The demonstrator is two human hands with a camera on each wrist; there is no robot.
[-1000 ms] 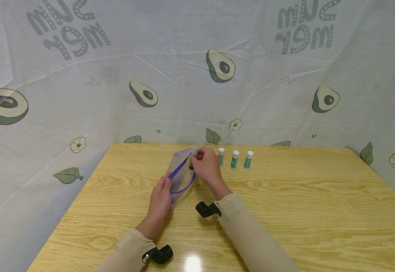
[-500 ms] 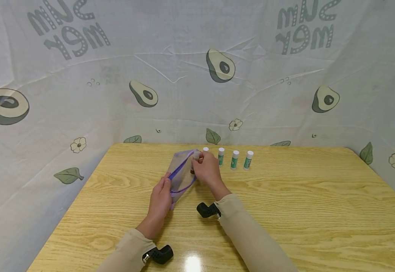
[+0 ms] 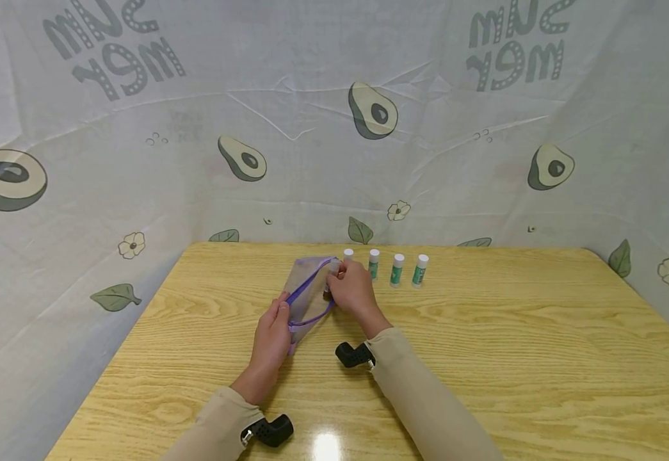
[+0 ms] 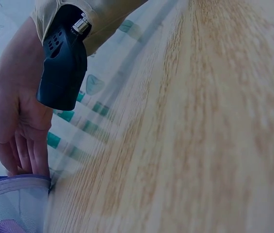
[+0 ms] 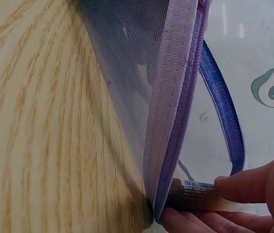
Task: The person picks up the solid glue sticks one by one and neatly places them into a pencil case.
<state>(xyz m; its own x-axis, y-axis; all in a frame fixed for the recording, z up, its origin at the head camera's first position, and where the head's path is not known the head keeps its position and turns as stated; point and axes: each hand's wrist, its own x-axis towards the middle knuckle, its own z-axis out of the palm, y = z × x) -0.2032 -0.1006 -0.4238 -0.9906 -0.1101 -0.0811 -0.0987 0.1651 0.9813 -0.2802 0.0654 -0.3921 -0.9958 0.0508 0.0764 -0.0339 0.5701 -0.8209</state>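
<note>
One mesh pouch (image 3: 308,298), its side gripped by left hand (image 3: 273,333), has a brown tube (image 5: 196,196), pinched in right hand (image 3: 354,289), at its open mouth: likely insertion step, next needing release inside.

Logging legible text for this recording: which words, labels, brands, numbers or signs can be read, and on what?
"sum mer": backdrop, mirrored, printed twice.
Green-labelled tubes: writing too small to read.
Brown tube: barcode visible; fine print too blurred to read.
</note>
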